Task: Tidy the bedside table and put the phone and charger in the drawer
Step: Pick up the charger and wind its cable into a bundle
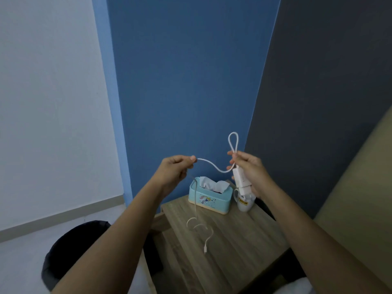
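Note:
My right hand (248,168) holds the white charger plug (240,180) upright above the wooden bedside table (244,232), and pinches a small loop of its white cable (233,141) that sticks up above the fingers. My left hand (176,168) pinches the same cable further along, so a short stretch sags between the hands. From the left hand the rest of the cable hangs down and its curled end with the connector (205,249) lies on the tabletop. No phone or drawer is in view.
A light-blue tissue box (209,200) and a white mug (245,203) stand at the back of the table. A black round bin (70,249) sits on the floor to the left. The edge of a bed (356,198) borders the right side.

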